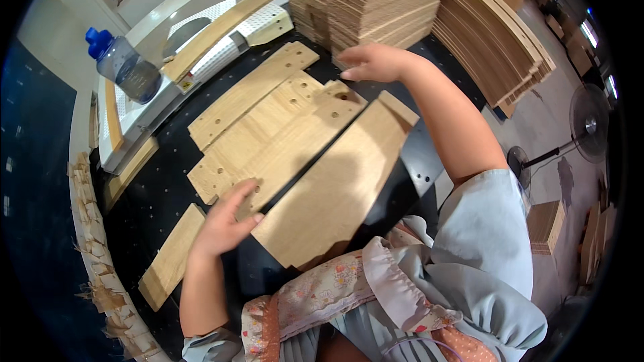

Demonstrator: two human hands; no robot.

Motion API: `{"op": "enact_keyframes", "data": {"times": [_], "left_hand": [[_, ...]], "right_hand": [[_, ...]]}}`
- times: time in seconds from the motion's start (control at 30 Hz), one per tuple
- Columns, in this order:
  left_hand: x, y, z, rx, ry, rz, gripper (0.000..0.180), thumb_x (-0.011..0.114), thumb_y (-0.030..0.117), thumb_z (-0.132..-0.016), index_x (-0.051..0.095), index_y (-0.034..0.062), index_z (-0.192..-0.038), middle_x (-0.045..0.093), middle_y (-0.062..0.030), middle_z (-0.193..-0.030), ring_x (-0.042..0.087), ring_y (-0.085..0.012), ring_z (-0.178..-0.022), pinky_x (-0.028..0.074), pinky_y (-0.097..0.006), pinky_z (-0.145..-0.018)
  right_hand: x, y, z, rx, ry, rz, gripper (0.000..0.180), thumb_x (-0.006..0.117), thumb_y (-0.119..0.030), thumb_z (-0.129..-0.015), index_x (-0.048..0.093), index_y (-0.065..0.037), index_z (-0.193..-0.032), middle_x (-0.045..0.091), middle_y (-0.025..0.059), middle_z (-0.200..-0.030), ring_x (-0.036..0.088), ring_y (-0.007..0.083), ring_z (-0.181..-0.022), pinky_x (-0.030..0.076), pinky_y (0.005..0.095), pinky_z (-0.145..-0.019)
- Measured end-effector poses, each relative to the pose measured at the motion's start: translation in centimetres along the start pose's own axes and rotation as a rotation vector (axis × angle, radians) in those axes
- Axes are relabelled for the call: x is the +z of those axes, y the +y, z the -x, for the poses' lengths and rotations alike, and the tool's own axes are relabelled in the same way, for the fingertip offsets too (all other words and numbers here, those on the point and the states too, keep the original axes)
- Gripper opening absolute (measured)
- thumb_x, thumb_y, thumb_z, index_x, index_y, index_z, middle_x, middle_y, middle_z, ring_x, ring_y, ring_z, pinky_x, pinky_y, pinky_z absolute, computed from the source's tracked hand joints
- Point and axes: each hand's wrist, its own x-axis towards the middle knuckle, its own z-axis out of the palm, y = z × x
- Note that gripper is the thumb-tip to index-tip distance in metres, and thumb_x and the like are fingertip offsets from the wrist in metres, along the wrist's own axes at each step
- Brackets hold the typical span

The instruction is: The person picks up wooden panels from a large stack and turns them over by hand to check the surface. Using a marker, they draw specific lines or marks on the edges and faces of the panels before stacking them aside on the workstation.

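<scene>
A grey water bottle with a blue cap [123,64] lies on the white machine top [134,117]. A pedestal fan [589,124] stands on the floor, perhaps running.

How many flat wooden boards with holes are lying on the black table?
3: one long light wooden board with holes farthest left, a second beside it, a third under the left hand. More may hide underneath.

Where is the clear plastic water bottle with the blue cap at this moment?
In the head view, the clear plastic water bottle with the blue cap lies tilted at upper left, on the white perforated machine bed, left of the drilled wooden boards.
</scene>
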Motion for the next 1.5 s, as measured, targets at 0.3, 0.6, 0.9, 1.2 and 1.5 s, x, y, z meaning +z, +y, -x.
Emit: {"op": "enact_keyframes", "data": {"times": [0.3, 0.6, 0.9, 1.2, 1.5], "left_hand": [[9.4, 10.1, -3.1, -0.186, -0.061, -0.779, 0.093, 0.074, 0.039, -0.058, 0.032, 0.006, -0.135, 0.035, -0.028, -0.13, 0.034, -0.0414, -0.121, 0.032, -0.043, -0.099], [10.6, 8.9, -0.8, -0.158, 0.185, -0.575, 0.094, 0.076, 0.023, -0.051, 0.033, 0.0032, -0.132, 0.047, -0.0218, -0.118, 0.047, -0.0347, -0.111, 0.038, -0.038, -0.095], [10.5, 10.9, -0.4, -0.043, 0.332, 0.952, 0.08, 0.067, 0.024, -0.064, 0.029, 0.0034, -0.131, 0.051, -0.0202, -0.117, 0.054, -0.0308, -0.104, 0.046, -0.04, -0.089], [12.2, 6.8, 2.6, 0.148, 0.556, 1.008, 0.089, 0.072, 0.023, -0.061, 0.026, 0.0009, -0.133, 0.047, -0.0148, -0.124, 0.051, -0.027, -0.111, 0.042, -0.038, -0.095], [9.1, 8.8, 4.6, 0.442, 0.419, 1.307, 0.097, 0.071, 0.045, -0.053, 0.037, -0.0093, -0.126, 0.049, -0.0162, -0.114, 0.051, -0.0245, -0.104, 0.047, -0.037, -0.088]], "right_hand": [[6.6, 11.6, 9.4, 0.092, 0.409, -0.724, 0.042, 0.065, -0.021, -0.081, 0.054, 0.001, -0.115, 0.061, 0.01, -0.103, 0.057, 0.0163, -0.095, 0.045, 0.0277, -0.085], [11.8, 7.7, 14.4, -0.153, 0.93, -1.258, 0.016, 0.052, -0.006, -0.087, 0.056, 0.0, -0.101, 0.06, 0.0043, -0.092, 0.054, 0.0108, -0.088, 0.042, 0.0244, -0.081], [13.8, -5.0, 13.7, -0.359, 0.129, -1.258, 0.103, 0.076, -0.025, -0.07, 0.005, -0.006, -0.142, 0.029, 0.0181, -0.138, 0.032, 0.029, -0.126, 0.032, 0.0414, -0.098], [17.2, -12.1, 10.3, -0.565, 0.042, -1.205, 0.098, 0.076, -0.016, -0.068, 0.012, 0.0, -0.14, 0.033, 0.0186, -0.133, 0.031, 0.0264, -0.126, 0.03, 0.0359, -0.102], [16.1, -11.8, 8.6, -0.673, -0.88, -2.0, 0.091, 0.075, -0.026, -0.059, 0.029, 0.002, -0.133, 0.043, 0.019, -0.126, 0.048, 0.0298, -0.111, 0.041, 0.0453, -0.092]]}}
